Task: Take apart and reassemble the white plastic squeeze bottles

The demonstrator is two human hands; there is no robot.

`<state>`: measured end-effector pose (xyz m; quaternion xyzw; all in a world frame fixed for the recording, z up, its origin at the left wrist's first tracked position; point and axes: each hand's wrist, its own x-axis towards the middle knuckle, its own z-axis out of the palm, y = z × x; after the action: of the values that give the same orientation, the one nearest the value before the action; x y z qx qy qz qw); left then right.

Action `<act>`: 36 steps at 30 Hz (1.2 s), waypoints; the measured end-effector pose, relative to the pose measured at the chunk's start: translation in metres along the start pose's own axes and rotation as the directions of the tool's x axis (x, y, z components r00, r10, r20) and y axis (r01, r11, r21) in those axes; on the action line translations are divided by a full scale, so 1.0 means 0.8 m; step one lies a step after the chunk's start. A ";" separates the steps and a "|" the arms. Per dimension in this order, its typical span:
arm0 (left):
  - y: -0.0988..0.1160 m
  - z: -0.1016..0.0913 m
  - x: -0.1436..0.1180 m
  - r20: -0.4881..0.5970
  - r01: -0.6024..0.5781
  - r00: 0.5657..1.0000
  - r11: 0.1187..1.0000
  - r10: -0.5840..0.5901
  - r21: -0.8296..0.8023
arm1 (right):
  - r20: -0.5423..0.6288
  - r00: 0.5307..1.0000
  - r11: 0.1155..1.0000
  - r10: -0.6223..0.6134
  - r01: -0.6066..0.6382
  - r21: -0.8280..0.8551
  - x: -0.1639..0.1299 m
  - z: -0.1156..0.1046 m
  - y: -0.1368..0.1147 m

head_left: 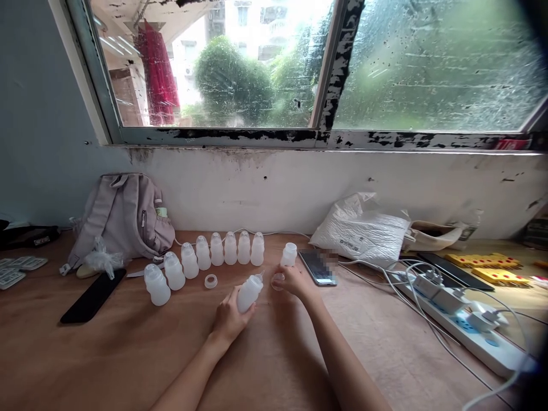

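Note:
My left hand [229, 317] grips a small white plastic bottle [249, 292], tilted with its nozzle toward the right. My right hand [291, 281] rests on the wooden table [128, 354] just right of it, fingers around a small clear cap [277, 279]. An open white bottle [289, 254] stands just behind my right hand. A loose white ring [210, 281] lies on the table left of the held bottle. Several capped white bottles [231, 249] stand in a curved row behind and to the left.
A grey backpack [122, 217] leans on the wall at back left, a black phone [93, 295] in front of it. Another phone [317, 268], a white bag [363, 231], a power strip [462, 319] with cables and yellow pieces [488, 261] lie to the right.

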<state>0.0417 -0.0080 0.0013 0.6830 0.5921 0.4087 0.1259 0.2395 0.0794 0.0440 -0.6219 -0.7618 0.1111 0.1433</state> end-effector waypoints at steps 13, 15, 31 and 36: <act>-0.002 0.001 0.001 0.011 0.024 1.000 0.999 -0.023 -0.035 | 0.094 0.995 0.999 0.043 -0.044 0.005 0.008 0.012 0.019; -0.002 0.001 0.001 0.010 0.022 1.000 0.999 -0.021 -0.040 | 0.094 0.995 0.999 0.046 -0.047 0.011 0.008 0.012 0.020; 0.013 -0.003 0.001 0.001 0.083 0.996 0.969 -0.085 -0.231 | 0.064 0.941 0.715 -0.332 0.207 0.668 -0.026 -0.042 -0.065; 0.020 -0.002 -0.004 0.049 0.124 0.992 0.951 -0.115 -0.284 | 0.020 0.980 0.544 -0.200 0.094 0.834 -0.032 0.000 -0.112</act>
<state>0.0522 -0.0158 0.0116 0.6268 0.5648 0.4709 0.2576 0.1618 0.0365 0.0728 -0.4079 -0.6760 0.4784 0.3844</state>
